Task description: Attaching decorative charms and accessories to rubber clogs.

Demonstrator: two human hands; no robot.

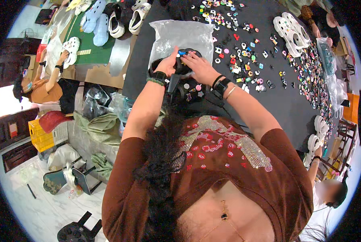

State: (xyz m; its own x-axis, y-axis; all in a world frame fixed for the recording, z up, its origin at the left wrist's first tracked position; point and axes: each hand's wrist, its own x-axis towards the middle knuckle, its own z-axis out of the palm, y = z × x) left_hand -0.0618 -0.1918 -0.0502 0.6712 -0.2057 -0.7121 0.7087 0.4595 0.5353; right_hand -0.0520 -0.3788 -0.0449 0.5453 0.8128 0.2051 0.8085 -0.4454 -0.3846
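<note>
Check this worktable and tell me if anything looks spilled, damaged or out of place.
Nothing stands out. Both hands, left hand and right hand, hold a black clog over the dark table. The small colourful charms are loosely scattered, but they look laid out, not spilled.

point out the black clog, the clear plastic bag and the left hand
black clog [185, 66], head view, on its dark upper between the hands
clear plastic bag [188, 36], head view, on its crinkled middle
left hand [170, 64], head view, on its back

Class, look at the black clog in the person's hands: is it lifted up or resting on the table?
Cannot tell for certain. Both hands, left hand and right hand, grip the black clog over the dark table, hiding its underside.
</note>
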